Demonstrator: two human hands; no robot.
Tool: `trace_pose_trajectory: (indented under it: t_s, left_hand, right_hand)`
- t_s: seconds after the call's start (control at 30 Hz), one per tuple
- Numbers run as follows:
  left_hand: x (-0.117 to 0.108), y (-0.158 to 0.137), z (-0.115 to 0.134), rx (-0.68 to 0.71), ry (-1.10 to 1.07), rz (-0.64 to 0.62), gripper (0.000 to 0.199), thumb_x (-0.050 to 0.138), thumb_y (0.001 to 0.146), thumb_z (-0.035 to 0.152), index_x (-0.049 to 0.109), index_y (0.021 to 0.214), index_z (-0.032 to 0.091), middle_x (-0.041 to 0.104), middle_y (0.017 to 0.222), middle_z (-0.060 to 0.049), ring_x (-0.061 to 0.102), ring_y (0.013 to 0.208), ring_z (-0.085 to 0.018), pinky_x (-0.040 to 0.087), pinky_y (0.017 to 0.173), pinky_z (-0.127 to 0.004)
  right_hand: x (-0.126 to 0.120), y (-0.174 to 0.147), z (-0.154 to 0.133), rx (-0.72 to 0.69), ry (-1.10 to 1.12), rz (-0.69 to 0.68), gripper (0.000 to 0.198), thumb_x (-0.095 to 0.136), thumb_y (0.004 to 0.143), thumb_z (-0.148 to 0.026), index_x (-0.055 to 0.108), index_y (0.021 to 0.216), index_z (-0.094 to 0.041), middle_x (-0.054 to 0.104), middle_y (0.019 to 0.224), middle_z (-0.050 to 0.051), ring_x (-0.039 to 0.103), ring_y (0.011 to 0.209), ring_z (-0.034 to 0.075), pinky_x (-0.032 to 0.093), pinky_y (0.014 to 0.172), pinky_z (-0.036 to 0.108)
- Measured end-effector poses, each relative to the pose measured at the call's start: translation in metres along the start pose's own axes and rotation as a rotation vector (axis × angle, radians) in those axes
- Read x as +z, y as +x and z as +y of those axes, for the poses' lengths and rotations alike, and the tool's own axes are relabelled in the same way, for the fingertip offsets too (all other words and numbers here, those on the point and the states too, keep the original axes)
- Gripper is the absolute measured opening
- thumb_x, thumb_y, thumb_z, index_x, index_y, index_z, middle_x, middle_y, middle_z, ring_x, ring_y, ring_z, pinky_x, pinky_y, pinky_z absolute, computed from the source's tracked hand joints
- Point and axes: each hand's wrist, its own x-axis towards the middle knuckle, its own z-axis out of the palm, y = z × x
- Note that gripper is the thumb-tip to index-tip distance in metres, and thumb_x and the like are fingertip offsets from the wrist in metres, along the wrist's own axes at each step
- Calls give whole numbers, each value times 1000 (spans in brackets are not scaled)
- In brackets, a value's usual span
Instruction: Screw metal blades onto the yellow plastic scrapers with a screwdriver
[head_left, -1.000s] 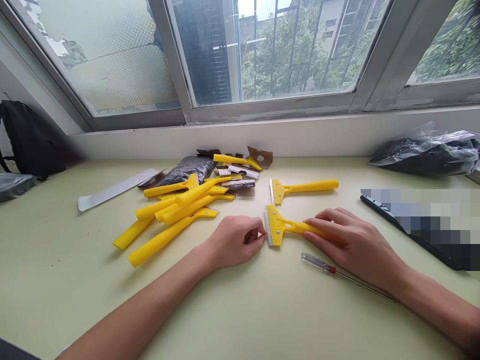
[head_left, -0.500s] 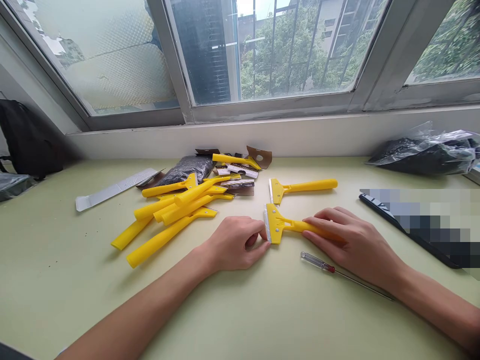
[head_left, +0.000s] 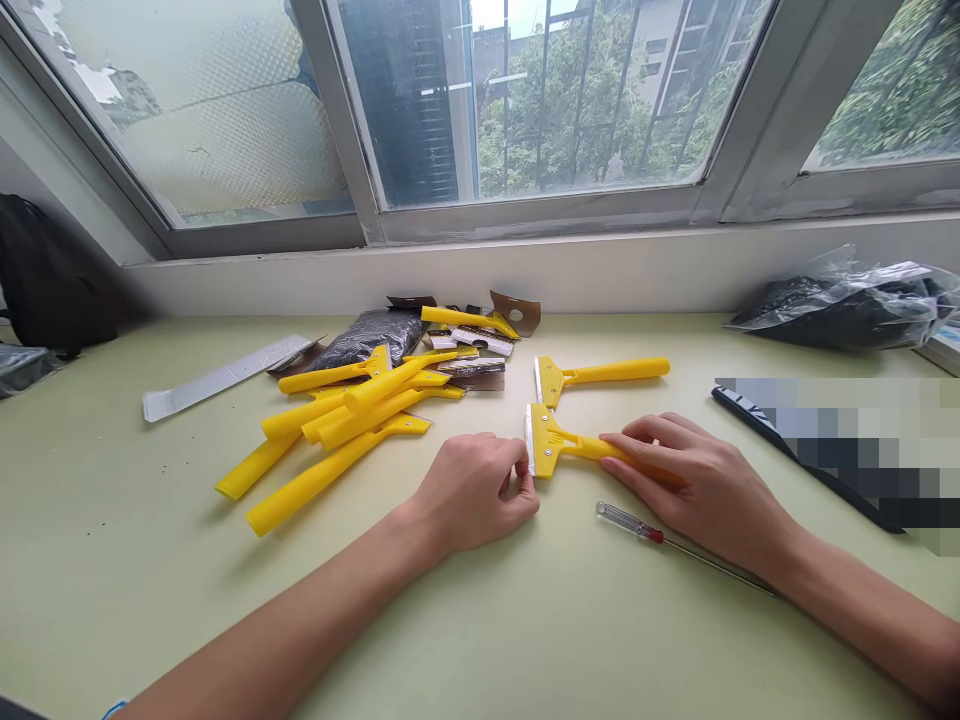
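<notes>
My right hand [head_left: 701,475] is closed around the handle of a yellow scraper [head_left: 547,440], whose wide head and metal blade point left. Just left of that blade is my left hand [head_left: 480,492], its thumb and forefinger pinched together at the blade's lower corner. Whatever may be between those fingertips is too small to make out. A second yellow scraper [head_left: 615,371] lies right behind the held one, its blade also facing left. In front of my right hand rests a screwdriver [head_left: 628,520] with a clear handle and red collar, its shaft running under my wrist.
Several yellow scrapers [head_left: 322,478] are piled at the left. Behind them lie a dark plastic-wrapped bundle [head_left: 381,340] and small cardboard packets [head_left: 480,372]. A pale strip [head_left: 225,378] is farther left. A black bag [head_left: 840,305] sits at the back right, with a partly blurred dark object [head_left: 810,465] in front.
The held scraper's head has shifted slightly upward from my left fingertips, which stay pinched. My right hand keeps its hold on the handle. The whole view has shifted a little.
</notes>
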Motion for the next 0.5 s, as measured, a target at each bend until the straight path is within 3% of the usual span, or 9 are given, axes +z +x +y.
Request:
trace_pose_trajectory:
  t_s: [0.5]
  left_hand:
    - [0,1,0,38,7,-1,8,55,82,17,53,74,20,54,61,6,45,59,-11,31,61,-26]
  right_hand:
    - [1,-2,2,22,-54,-10,19,56,104,-33,70,115,-28,66,98,1,57,88,19,48,70,33]
